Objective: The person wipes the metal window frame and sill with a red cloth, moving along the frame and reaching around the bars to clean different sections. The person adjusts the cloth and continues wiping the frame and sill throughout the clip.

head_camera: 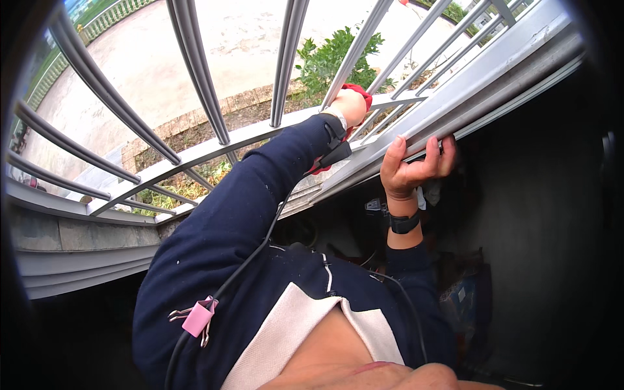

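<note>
My left hand [350, 105] reaches out to the metal window bars and holds a red cloth [361, 91] against them near the crossbar [253, 135]. Its fingers are mostly hidden by the cloth and the back of the hand. Another bit of red shows below the wrist, beside a black strap. My right hand [414, 168] grips the lower edge of the pale metal window frame [487, 92], with the thumb in front and some fingertips curled over the edge. A black band circles that wrist.
Several upright bars [200, 73] run along the opening. Beyond them are a green shrub [336, 61], a planting bed with a brick edge [195, 119] and pale paving. A black cable [253, 253] runs down my left sleeve, held by a pink binder clip [199, 318]. The room at right is dark.
</note>
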A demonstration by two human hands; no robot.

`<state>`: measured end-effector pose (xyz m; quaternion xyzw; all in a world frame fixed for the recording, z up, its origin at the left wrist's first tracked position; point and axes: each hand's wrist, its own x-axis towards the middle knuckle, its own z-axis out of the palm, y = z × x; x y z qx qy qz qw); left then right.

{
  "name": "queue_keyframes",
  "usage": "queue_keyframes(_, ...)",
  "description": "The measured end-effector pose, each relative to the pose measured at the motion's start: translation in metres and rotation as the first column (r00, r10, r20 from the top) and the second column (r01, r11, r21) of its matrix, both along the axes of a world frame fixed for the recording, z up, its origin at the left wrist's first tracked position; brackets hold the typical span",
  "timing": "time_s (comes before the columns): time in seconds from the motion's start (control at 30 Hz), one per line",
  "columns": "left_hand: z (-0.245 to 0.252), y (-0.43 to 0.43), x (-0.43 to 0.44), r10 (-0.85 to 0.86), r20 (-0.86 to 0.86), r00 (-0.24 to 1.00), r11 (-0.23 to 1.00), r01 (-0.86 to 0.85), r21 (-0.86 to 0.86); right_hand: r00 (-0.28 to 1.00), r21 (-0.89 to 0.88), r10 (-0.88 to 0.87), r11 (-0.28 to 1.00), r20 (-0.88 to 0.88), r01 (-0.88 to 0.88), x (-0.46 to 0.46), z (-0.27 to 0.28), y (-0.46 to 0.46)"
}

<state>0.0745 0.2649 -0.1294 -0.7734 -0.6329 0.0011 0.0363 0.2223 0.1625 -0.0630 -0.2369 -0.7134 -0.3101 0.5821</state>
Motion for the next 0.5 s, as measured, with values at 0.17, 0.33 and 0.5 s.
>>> queue_keyframes(0.17, -0.044, -0.036, 0.007, 0.118, -0.038, 0.992, 0.846, -0.081, 0.527, 0.997, 0.017, 0.062, 0.998, -0.036, -0.061, -0.003, -0.001, 0.004)
queue_keyframes(0.33, -0.017, 0.005, 0.011, 0.123, -0.112, 0.986, 0.992, -0.125, -0.011, 0.996, 0.017, 0.087, 0.996, -0.017, -0.086, -0.001, -0.004, 0.008)
queue_keyframes(0.5, -0.015, 0.007, 0.002, -0.017, -0.117, 0.993, 0.99, 0.001, -0.14, 0.995, -0.021, 0.094, 0.995, -0.035, -0.095, -0.004, -0.006, 0.007)
